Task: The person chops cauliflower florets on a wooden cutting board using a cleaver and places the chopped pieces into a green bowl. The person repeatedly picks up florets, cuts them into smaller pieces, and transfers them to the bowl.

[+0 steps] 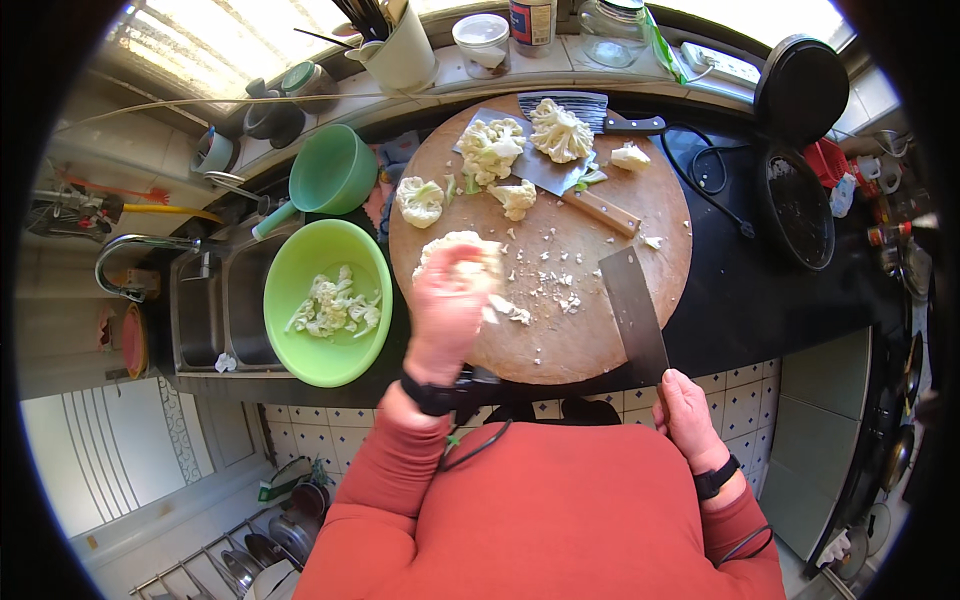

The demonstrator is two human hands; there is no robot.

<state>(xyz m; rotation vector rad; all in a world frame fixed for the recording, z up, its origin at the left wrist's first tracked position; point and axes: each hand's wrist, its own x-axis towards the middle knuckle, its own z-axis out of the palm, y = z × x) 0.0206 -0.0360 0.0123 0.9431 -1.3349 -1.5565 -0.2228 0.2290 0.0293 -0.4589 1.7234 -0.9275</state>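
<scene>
My right hand grips the handle of a cleaver, its blade resting over the right edge of a round wooden chopping board. My left hand, blurred, is on a cauliflower piece at the board's left; whether its fingers are closed on it cannot be told. Larger cauliflower pieces lie at the back of the board, some on the blade of a wooden-handled cleaver. Small white crumbs are scattered in the middle. Florets lie in a light green plastic bowl left of the board.
A black-handled knife lies across the board's back edge. Behind the bowl stands a green plastic dipper, with a steel double sink to the left. An open black electric pan and its cord are on the right. Jars and a utensil holder line the sill.
</scene>
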